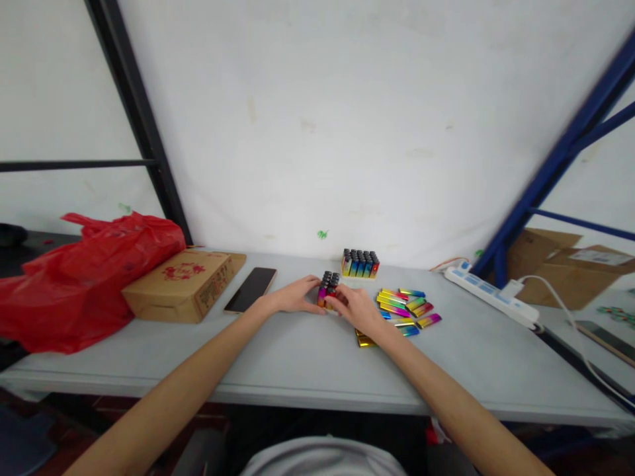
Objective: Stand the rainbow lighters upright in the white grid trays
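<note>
A small block of upright lighters with dark tops and rainbow bodies stands on the grey table. My left hand holds its left side and my right hand presses its right side. A tray of upright lighters stands just behind, near the wall. Several loose rainbow lighters lie flat to the right of my right hand, and a gold one lies partly under my right wrist.
A phone lies face up left of my hands, beside a cardboard box and a red plastic bag. A white power strip with a cable runs along the right. Cardboard boxes sit behind the blue frame.
</note>
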`<state>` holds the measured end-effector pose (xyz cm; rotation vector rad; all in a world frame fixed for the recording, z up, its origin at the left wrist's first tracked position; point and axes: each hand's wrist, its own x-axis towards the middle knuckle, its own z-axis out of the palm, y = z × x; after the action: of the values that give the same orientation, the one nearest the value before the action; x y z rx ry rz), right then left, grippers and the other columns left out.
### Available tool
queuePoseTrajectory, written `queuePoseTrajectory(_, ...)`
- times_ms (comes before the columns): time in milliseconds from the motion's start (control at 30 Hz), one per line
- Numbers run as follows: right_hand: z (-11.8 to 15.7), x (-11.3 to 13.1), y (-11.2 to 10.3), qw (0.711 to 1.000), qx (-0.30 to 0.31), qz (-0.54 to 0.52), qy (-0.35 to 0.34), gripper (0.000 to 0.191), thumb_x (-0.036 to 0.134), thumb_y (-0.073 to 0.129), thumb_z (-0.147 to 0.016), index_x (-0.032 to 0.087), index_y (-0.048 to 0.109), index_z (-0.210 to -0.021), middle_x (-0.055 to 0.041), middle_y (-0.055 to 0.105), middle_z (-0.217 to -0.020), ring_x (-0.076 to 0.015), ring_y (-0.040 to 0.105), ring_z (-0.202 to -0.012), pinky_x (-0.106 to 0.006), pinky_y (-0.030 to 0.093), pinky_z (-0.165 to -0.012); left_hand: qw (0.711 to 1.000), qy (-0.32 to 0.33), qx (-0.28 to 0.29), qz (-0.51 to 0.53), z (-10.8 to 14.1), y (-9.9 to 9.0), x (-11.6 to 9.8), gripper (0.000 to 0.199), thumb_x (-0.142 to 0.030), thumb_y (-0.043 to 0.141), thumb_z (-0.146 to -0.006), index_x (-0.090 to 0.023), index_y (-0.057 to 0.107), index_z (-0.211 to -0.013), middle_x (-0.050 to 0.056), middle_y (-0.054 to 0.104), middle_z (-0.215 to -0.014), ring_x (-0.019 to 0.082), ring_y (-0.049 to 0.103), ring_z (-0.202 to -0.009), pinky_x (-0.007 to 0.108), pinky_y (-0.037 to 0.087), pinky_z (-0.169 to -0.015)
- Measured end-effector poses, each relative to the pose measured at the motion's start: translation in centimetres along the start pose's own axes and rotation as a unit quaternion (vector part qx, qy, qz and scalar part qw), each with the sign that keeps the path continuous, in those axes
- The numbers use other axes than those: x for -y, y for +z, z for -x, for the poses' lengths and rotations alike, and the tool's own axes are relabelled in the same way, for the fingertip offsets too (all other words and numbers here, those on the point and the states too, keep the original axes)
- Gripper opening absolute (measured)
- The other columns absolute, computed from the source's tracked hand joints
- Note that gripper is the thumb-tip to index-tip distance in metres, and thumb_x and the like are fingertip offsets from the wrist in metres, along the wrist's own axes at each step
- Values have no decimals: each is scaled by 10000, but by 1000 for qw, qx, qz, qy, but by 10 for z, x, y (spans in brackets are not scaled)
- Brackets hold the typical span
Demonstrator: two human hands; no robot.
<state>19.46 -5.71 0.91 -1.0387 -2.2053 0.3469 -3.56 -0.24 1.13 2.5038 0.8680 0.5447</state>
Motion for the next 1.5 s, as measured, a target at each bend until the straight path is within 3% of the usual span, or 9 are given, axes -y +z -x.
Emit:
queuePoseTrajectory(200, 2, -2, -5, 991, 43, 126, 20, 308, 441, 614, -991, 203, 652, -799, -33, 663, -652, -170, 585, -569, -266, 314, -551, 1000, -9, -2, -13, 0, 0, 1, 770, -611, 802, -746, -166, 600, -1342, 170, 598, -1387, 352, 563, -1286, 437, 423, -1124)
queuePoseTrajectory(367, 6, -8, -17, 990, 42, 134, 2, 425, 514, 557, -1008, 198, 657, -742, -13, 640, -640, -136, 539, -564, -253, 299, -567, 1000, -12, -1, -11, -1, 0, 2, 818, -627, 797, -743, -148, 579, -1368, 180, 585, -1409, 351, 550, -1303, 440, 408, -1143)
queuePoseTrajectory(467, 8, -32, -41, 986, -10, 161, 35, 501, 480, 420, -1068, 185, 663, -745, -27, 640, -646, -147, 558, -606, -254, 346, -613, 1000, -13, 2, -15, -2, -1, 2, 832, -648, 780, -753, -150, 565, -1384, 173, 572, -1427, 346, 538, -1316, 434, 401, -1152)
queuePoseTrajectory(533, 12, -58, -63, 981, -35, 179, 63, 405, 413, 450, -1062, 169, 699, -856, -56, 698, -765, -169, 611, -695, -260, 406, -684, 1000, -13, 8, -17, -2, -2, 0, 833, -662, 768, -758, -155, 564, -1388, 164, 565, -1439, 345, 531, -1324, 425, 395, -1159)
queuePoseTrajectory(767, 40, -132, -122, 967, 62, 187, 164, 294, 355, 649, -932, 153, 789, -1093, -154, 749, -1149, -281, 684, -1045, -334, 486, -937, 999, -29, 22, -17, -2, -5, 1, 835, -670, 753, -771, -152, 571, -1399, 164, 541, -1473, 340, 527, -1331, 414, 394, -1159)
queuePoseTrajectory(900, 40, -135, -122, 960, 120, 190, 167, 261, 324, 626, -919, 173, 814, -1019, -117, 778, -1077, -277, 691, -992, -327, 491, -887, 999, -27, 29, 0, 0, -8, 6, 827, -651, 773, -761, -161, 578, -1398, 156, 558, -1463, 333, 530, -1336, 411, 387, -1165)
queuePoseTrajectory(1033, 34, -127, -114, 957, 103, 205, 179, 213, 288, 636, -912, 149, 775, -995, -129, 762, -1054, -247, 675, -947, -304, 477, -835, 999, -32, 34, 25, 3, -12, 8, 854, -627, 791, -750, -153, 553, -1420, 157, 558, -1468, 330, 537, -1331, 424, 381, -1173)
queuePoseTrajectory(1300, 30, -121, -103, 978, -64, 98, 173, 254, 371, 436, -1008, 175, 596, -1036, -68, 713, -858, -190, 621, -740, -291, 446, -694, 999, -46, -12, 12, 0, 0, -3, 925, -668, 849, -631, -167, 579, -1359, 132, 610, -1361, 345, 583, -1232, 445, 430, -1129)
queuePoseTrajectory(1500, 20, -113, -88, 973, -152, -4, 176, 396, 563, 544, -911, 189, 671, -945, -28, 677, -752, -178, 569, -652, -292, 425, -627, 999, -49, -21, 9, -4, 7, 0, 797, -660, 827, -664, -167, 627, -1258, 120, 626, -1266, 327, 600, -1160, 438, 463, -1084)
